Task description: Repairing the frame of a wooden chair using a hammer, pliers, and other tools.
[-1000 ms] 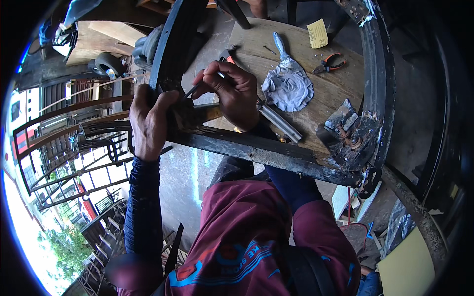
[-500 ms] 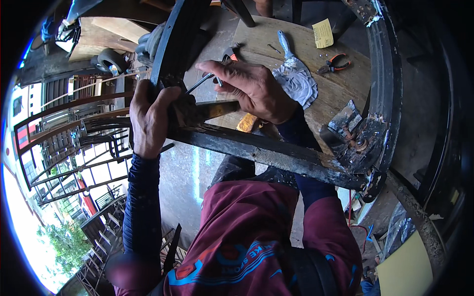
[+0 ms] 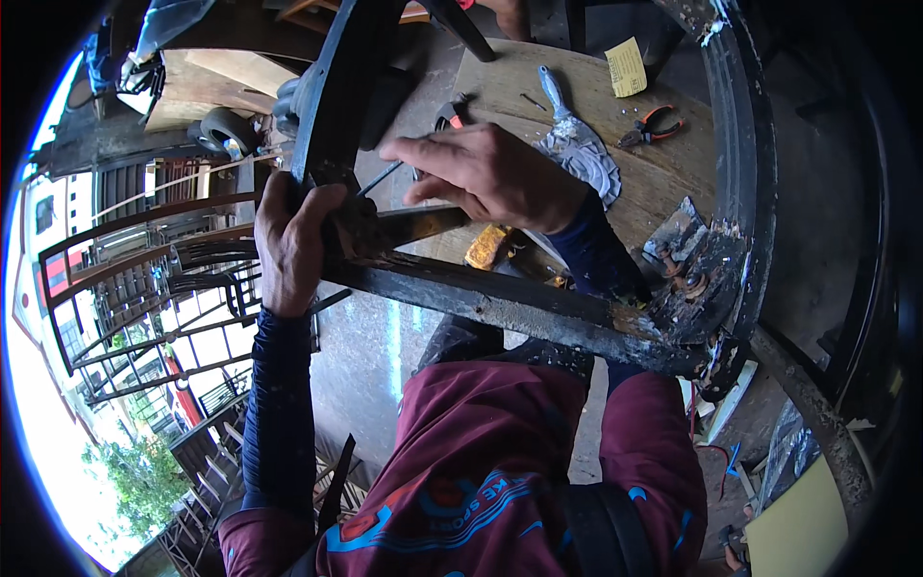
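Observation:
A dark, worn wooden frame [image 3: 500, 293] with peeling paint lies across in front of me. My left hand [image 3: 291, 240] is closed around its left corner, thumb on top. A thin metal rod [image 3: 382, 178] slants from that corner to my right hand [image 3: 500, 178]. The fingers of my right hand are curled about the rod's outer end, index finger stretched over it; the end itself is mostly hidden. Beneath that hand a short brace [image 3: 418, 223] crosses the corner. Rusty bolts with nuts [image 3: 690, 281] stand out of the right corner.
Behind the frame, a wooden board [image 3: 500, 82] carries a blue-handled brush [image 3: 553, 91], a crumpled pale cloth [image 3: 591, 163], orange-handled pliers [image 3: 654, 126], a nail and a yellow paper [image 3: 627, 67]. A hammer [image 3: 450, 113] and a yellow block [image 3: 487, 247] lie near my right hand. Tyres [image 3: 227, 130] stand back left.
My right hand has shifted slightly right, and its thumb and index finger have spread further apart at the rod. My left hand keeps its grip on the corner.

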Action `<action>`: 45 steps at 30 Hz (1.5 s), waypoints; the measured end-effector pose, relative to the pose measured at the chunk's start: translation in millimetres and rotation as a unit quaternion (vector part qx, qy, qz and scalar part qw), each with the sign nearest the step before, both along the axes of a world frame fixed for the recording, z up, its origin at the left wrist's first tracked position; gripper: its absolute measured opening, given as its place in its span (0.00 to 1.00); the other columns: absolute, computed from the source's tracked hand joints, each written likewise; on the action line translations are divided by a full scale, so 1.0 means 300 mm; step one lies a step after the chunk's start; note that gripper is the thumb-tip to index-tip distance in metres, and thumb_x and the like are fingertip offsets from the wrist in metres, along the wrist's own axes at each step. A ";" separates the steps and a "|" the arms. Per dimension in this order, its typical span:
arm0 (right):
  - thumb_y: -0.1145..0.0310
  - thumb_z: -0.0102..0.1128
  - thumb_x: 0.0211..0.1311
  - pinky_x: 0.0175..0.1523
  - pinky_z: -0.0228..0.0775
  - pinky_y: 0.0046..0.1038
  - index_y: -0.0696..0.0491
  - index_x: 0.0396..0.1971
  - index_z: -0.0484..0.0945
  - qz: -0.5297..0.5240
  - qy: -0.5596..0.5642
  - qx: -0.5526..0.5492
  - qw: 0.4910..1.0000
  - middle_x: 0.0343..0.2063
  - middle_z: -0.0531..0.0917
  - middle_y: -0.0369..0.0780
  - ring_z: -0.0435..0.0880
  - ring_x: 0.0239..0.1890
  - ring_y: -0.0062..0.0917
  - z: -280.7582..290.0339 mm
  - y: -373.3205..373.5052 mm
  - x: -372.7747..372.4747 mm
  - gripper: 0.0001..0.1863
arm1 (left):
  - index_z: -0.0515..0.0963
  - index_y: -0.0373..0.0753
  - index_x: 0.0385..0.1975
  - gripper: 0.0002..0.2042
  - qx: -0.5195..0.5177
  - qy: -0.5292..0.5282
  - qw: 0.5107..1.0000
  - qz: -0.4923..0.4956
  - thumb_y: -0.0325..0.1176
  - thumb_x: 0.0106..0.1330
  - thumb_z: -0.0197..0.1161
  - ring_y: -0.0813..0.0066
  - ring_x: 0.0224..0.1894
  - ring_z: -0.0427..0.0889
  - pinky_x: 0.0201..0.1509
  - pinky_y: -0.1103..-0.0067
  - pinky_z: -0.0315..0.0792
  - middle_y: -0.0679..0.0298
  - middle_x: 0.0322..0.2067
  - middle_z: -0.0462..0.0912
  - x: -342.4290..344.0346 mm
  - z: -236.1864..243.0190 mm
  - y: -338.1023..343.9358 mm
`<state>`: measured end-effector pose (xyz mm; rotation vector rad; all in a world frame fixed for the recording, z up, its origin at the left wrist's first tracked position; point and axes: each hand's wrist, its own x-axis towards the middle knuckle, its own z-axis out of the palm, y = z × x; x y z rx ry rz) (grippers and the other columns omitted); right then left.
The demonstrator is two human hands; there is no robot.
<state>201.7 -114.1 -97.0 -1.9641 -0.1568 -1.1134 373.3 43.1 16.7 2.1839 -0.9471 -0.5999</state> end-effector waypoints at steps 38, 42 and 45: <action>0.62 0.55 0.76 0.39 0.73 0.24 0.55 0.51 0.81 0.017 -0.026 0.140 0.990 0.34 0.84 0.38 0.80 0.32 0.20 -0.008 0.036 0.043 0.14 | 0.76 0.34 0.38 0.12 -0.046 -0.044 0.997 -0.032 0.37 0.65 0.66 0.77 0.33 0.77 0.40 0.78 0.72 0.63 0.31 0.81 0.009 -0.022 0.013; 0.64 0.54 0.77 0.36 0.71 0.24 0.54 0.45 0.81 -0.019 -0.040 0.115 0.992 0.29 0.81 0.37 0.77 0.27 0.22 0.004 0.031 0.048 0.11 | 0.76 0.33 0.38 0.13 -0.002 -0.070 0.997 -0.028 0.38 0.65 0.66 0.76 0.32 0.78 0.40 0.78 0.73 0.62 0.31 0.81 0.016 -0.020 0.015; 0.55 0.55 0.76 0.34 0.71 0.26 0.57 0.44 0.82 0.020 -0.047 0.108 0.993 0.29 0.81 0.39 0.79 0.26 0.25 0.002 0.011 0.045 0.19 | 0.76 0.34 0.40 0.13 -0.036 -0.048 0.998 -0.027 0.37 0.65 0.66 0.76 0.33 0.77 0.41 0.77 0.73 0.62 0.32 0.80 0.006 -0.018 0.013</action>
